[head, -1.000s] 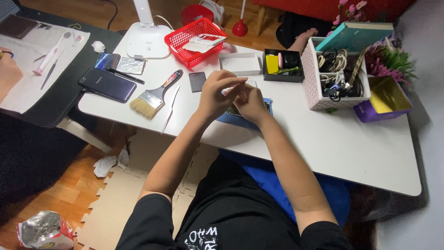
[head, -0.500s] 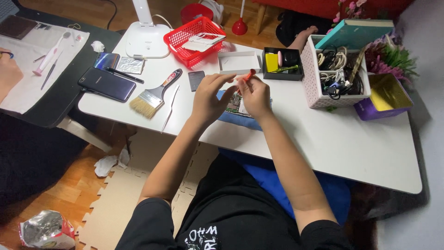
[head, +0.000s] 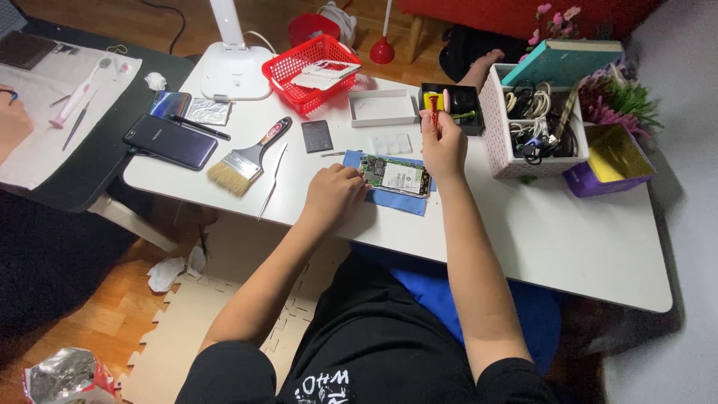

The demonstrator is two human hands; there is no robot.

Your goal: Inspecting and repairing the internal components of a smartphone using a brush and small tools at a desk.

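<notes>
- The right hand (head: 444,146) is raised just above the far edge of the opened phone (head: 394,174), its grip closed on a thin red screwdriver (head: 434,112) held upright, tip pointing up and away from the work.
- The left hand (head: 334,196) rests on the counter (head: 568,239) at the near-left corner of the phone, fingers curled together and pressing on the blue mat (head: 389,198) beneath it; I cannot tell whether it pinches anything small.
- The phone lies flat on the mat between the two hands, back off, circuit board and a pale battery label exposed.
- Just beyond the right grip sits a black parts box (head: 451,101); a white tray (head: 382,108) stands to its left. A pink basket (head: 523,127) of cables stands to the right of that hand.
- Left of the left grip, well apart: tweezers (head: 273,179), a paintbrush (head: 247,158), a dark phone (head: 170,141) and a red basket (head: 310,63).
- Risk, as I judge it: the driver is held by its shaft only, so a loose pinch could let it drop onto the bare board and scratch or short it.
- Tiny screws could roll off the mat, since nothing around the phone would catch them.
- If the left hand eases off, the phone may slide on the mat when the driver bears down.
</notes>
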